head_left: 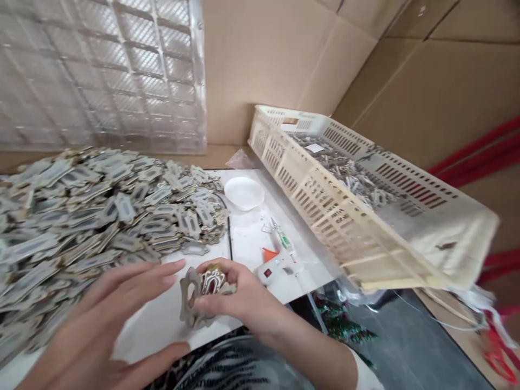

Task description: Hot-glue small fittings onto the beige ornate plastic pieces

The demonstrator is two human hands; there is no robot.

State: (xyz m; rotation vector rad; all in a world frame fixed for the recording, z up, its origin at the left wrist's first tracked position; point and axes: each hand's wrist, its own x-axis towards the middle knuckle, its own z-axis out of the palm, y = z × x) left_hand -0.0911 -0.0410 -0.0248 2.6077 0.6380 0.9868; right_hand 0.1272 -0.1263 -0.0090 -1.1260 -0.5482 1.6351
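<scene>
Your R hand pinches a few ornate frame-shaped plates over white tabletop, nr loose pile. Your L hand: empty, fingers spread, just beside. Prob. in-hand handling step; next move calls for steady R pinch.

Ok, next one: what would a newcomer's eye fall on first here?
Probably the heap of grey frame-shaped pieces spread across the left. Next, the long cream slotted crate on the right, with small grey items inside. Then, front and centre, the right hand gripping a few similar pieces, the left hand open beside it.
</scene>
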